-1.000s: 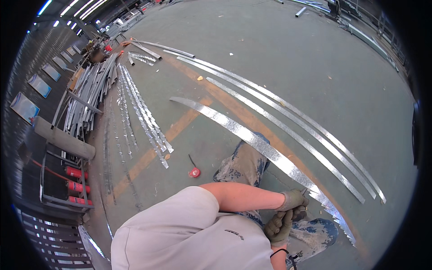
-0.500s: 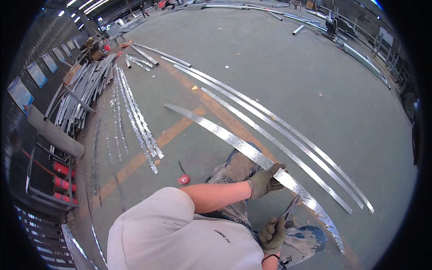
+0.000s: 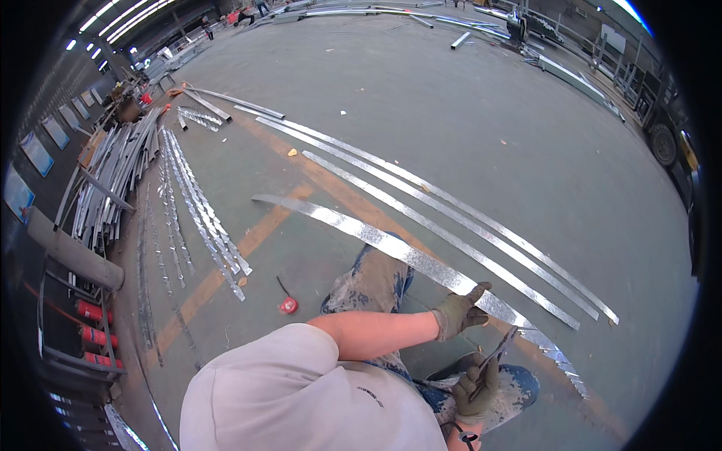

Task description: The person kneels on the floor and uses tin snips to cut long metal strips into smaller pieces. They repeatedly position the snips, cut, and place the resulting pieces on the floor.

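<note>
A long, shiny sheet-metal strip (image 3: 368, 234) stretches in front of me across my knee. My left hand (image 3: 460, 311), in an olive work glove, closes on its near edge, fingers bent over the metal. My right hand (image 3: 477, 389), gloved too, is wrapped round the handles of metal snips (image 3: 502, 346). The blades reach the strip's near edge, just right of my left hand; whether they bite into the metal I cannot make out. Beyond the snips, the strip's right end carries a row of slanted cuts with tabs sticking out.
Three plain metal strips (image 3: 444, 213) lie on the floor beyond. Notched strips (image 3: 197, 197) lie to the left, near a pile of metal profiles (image 3: 120, 177). A red tape measure (image 3: 288, 305) sits by my knee. Red fire extinguishers (image 3: 96, 335) stand at the left; a vehicle wheel (image 3: 662, 144) shows at far right.
My left hand has shifted slightly right along the strip, its fingers reaching further over it. The snips have moved up and right to the strip's edge. The whole view has swung a little.
</note>
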### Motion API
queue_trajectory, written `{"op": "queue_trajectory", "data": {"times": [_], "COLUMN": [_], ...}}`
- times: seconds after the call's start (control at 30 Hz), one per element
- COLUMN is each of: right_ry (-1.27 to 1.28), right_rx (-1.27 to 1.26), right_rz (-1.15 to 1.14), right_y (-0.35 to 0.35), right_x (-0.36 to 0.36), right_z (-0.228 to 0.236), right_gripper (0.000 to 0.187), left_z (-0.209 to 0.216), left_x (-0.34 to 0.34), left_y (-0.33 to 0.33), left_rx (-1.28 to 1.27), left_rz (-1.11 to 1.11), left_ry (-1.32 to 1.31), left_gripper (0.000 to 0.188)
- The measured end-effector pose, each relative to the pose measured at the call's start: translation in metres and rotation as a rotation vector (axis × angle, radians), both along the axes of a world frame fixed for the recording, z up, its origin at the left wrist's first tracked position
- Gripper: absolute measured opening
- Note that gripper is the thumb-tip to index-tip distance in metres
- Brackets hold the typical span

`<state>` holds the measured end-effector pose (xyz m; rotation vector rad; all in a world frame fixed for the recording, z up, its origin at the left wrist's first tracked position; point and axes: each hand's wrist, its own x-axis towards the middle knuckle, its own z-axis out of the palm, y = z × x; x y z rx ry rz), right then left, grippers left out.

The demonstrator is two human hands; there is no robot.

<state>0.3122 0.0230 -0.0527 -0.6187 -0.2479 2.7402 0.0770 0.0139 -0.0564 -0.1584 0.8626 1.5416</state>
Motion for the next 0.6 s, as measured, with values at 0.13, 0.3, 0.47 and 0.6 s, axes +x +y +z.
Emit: {"op": "queue_trajectory", "data": {"times": [0.13, 0.3, 0.47, 0.6], "right_ry": [-0.098, -0.108, -0.35, -0.446], "right_rx": [0.012, 0.042, 0.174, 0.236], "right_rz": [-0.077, -0.087, 0.083, 0.188], "right_y": [-0.011, -0.025, -0.035, -0.04], "right_x": [-0.013, -0.011, -0.004, -0.008], "right_z": [-0.001, 0.003, 0.005, 0.011], "right_gripper": [0.051, 0.049, 0.049, 0.043], "left_z": [-0.01, -0.014, -0.016, -0.018], "left_x": [-0.003, -0.008, -0.01, -0.013], "left_y": [-0.003, -0.004, -0.006, -0.013], "left_rx": [-0.005, -0.019, 0.012, 0.066], "left_rz": [0.015, 0.016, 0.005, -0.002], "left_ry": [0.075, 0.079, 0.117, 0.121], "left_gripper": [0.05, 0.049, 0.05, 0.049]}}
